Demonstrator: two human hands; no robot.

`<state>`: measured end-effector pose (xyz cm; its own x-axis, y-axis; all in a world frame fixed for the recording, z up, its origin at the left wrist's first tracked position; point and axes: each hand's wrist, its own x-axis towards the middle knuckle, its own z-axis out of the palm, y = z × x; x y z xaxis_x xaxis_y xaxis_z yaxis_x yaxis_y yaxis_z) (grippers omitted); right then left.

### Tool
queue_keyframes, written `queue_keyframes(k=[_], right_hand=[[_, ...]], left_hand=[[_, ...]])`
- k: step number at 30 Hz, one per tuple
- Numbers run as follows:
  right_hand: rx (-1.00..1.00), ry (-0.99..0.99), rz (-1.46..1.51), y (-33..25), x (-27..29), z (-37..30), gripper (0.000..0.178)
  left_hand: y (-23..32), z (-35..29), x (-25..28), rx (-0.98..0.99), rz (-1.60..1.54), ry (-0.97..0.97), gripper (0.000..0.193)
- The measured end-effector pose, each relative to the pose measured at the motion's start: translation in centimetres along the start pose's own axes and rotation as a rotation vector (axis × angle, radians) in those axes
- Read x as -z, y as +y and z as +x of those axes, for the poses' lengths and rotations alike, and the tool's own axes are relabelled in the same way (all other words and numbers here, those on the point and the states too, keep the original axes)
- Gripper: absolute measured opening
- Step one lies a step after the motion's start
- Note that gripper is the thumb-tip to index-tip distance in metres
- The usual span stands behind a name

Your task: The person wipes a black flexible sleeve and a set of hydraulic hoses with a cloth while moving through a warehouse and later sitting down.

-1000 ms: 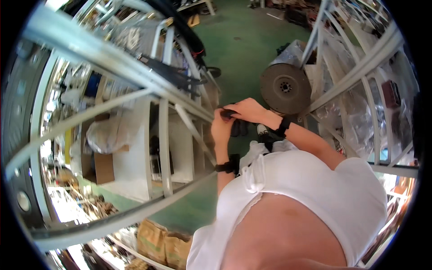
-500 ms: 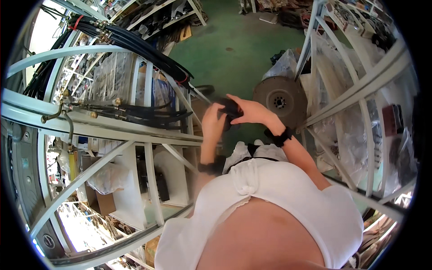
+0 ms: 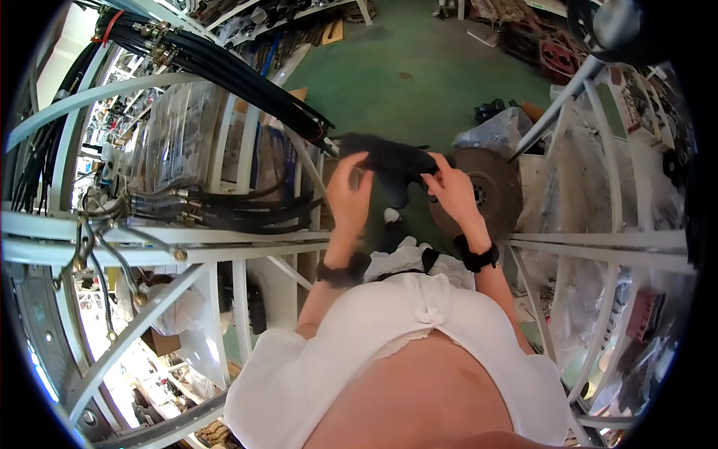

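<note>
A limp black cloth-like item (image 3: 398, 160) is stretched between my hands in front of my body, with part of it hanging down in the middle. It may be a glove, but blur hides its exact kind. My left hand (image 3: 350, 191) is closed on its left end, thumb and fingers curled round the fabric. At the other end, my right hand (image 3: 456, 194) pinches the edge between thumb and fingers. Both wrists wear black bands, one of them the right wristband (image 3: 477, 256).
Bundled black hoses (image 3: 224, 84) run along a white metal rack at left, with more hoses (image 3: 239, 213) below. To my right, a large round metal disc (image 3: 490, 179) stands near a plastic-wrapped bundle (image 3: 497, 131). Another white rack frame (image 3: 598, 243) lines the right side.
My hands have moved apart, the right one to the right. The black item, bunched up before, is now spread out between them. The view has shifted slightly.
</note>
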<state>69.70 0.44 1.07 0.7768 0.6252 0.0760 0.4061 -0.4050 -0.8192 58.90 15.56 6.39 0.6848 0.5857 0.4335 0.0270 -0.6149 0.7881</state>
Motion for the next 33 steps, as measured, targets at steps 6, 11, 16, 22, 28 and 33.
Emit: queue_keyframes(k=[6, 11, 16, 22, 28, 33], right_hand=[[0.369, 0.258, 0.068, -5.5, -2.7, 5.7, 0.036], [0.534, 0.096, 0.347, -13.2, -8.0, 11.6, 0.038], [0.456, -0.129, 0.382, -16.0, -11.4, 15.5, 0.042], [0.623, -0.174, 0.521, -16.1, -13.4, 18.6, 0.044], [0.959, -0.133, 0.793, -17.7, -13.1, 21.3, 0.048], [1.262, -0.337, 0.694, -14.4, -12.4, 25.0, 0.052]], left_hand=[[-3.6, 4.5, 2.3, -0.092, 0.082, 0.507, 0.026], [-7.1, 12.3, 5.4, -0.112, -0.029, 0.729, 0.054], [-8.9, 15.7, 6.5, -0.088, -0.243, 0.67, 0.071], [-6.3, 15.5, 6.4, -0.149, 0.125, 0.705, 0.078], [-4.0, 18.1, 6.7, -0.07, 0.39, 1.01, 0.061], [-4.4, 19.1, 4.4, -0.016, 0.181, 1.222, 0.056]])
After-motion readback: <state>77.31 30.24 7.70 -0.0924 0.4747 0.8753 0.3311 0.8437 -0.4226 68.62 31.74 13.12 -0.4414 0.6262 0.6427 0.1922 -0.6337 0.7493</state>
